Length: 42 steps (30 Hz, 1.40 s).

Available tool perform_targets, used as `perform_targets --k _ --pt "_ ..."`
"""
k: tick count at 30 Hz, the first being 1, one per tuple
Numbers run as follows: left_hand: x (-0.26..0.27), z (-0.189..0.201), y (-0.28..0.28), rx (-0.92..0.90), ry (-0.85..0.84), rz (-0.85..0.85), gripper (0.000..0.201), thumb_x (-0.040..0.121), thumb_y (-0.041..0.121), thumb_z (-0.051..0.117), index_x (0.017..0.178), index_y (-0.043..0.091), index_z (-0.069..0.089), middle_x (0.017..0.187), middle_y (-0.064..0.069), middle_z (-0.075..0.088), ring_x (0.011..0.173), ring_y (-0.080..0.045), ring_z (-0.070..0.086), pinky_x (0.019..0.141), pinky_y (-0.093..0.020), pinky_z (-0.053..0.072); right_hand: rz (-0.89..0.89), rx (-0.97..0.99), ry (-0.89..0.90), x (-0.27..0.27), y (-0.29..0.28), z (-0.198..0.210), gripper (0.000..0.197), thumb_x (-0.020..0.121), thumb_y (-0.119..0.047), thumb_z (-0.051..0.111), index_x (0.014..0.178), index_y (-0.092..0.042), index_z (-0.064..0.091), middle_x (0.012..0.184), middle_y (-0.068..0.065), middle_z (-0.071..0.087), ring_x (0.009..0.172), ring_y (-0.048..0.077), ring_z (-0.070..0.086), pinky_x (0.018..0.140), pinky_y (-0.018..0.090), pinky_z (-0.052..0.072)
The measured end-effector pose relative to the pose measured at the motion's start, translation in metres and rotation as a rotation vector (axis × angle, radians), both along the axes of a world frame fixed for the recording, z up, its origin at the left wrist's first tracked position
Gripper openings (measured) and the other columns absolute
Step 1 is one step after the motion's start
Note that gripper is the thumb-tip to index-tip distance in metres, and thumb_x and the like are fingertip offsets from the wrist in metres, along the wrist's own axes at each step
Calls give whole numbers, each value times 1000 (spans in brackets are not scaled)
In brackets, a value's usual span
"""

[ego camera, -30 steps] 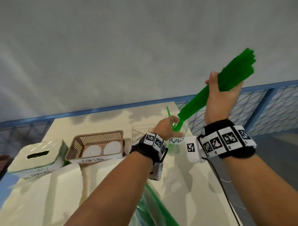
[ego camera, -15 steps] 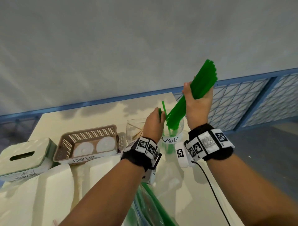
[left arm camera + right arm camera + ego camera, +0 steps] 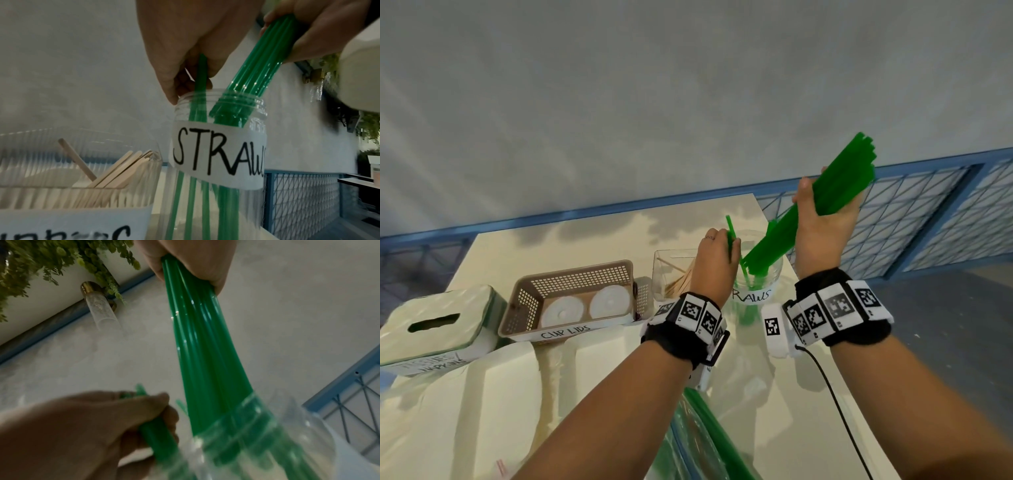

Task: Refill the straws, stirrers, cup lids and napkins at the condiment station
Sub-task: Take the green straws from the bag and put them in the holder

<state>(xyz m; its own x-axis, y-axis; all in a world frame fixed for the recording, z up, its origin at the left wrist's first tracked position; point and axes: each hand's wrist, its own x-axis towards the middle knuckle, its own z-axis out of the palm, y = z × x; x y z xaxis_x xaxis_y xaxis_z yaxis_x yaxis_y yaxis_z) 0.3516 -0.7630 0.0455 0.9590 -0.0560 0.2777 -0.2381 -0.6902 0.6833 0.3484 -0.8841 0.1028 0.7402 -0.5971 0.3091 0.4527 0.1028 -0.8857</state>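
Gripping straw bundle (image 3: 825,202), tips entering jar (image 3: 220,146), wrist-view only

On the table (image 3: 592,240), left to right, stand a napkin box (image 3: 438,325), a lid basket (image 3: 571,294), a stirrer container (image 3: 671,277) and a straw jar (image 3: 756,291).

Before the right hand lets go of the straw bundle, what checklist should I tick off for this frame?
1. Bundle of straws gripped by right hand: ok.
2. Lower ends of the bundle inside the mouth of the straws jar: ok.
3. Straws already in the jar held aside by left hand: ok.
4. Jar upright on the table: ok.
5. Bundle ends reaching the jar bottom: not ok, they sit near the rim.
6. Room for the whole bundle: cannot tell.
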Motion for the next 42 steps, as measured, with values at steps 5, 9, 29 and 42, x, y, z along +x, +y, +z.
perform_targets --k 5,9,29,42 --pt "-2 2 -4 -7 -2 -19 22 98 16 43 95 -1 55 98 -16 52 80 -16 41 68 -21 28 67 -179 188 5 11 -36 38 83 -18 68 115 -6 52 82 -7 59 70 0 59 68 20 51" --pt "-1 3 -4 -3 6 -18 22 97 17 43 98 -2 56 99 -15 53 81 -16 43 68 -19 29 91 -490 284 8 5 -64 39 78 -23 72 109 -5 58 120 -7 35 117 19 46 103 29 41" --pt "-9 -1 -9 -470 259 32 41 97 35 37 131 11 39 123 -15 54 116 -29 51 98 -46 45 479 -587 325 -5 8 -64 79 78 -3 67 139 -30 24 101 9 60 82 21 64 72 35 57" --pt "-54 60 53 -195 205 -2 55 96 38 44 143 13 29 144 -6 41 129 -19 43 104 -34 39 142 -725 183 -66 -11 -13 63 81 -26 69 135 -14 37 135 7 38 118 11 43 102 21 36"
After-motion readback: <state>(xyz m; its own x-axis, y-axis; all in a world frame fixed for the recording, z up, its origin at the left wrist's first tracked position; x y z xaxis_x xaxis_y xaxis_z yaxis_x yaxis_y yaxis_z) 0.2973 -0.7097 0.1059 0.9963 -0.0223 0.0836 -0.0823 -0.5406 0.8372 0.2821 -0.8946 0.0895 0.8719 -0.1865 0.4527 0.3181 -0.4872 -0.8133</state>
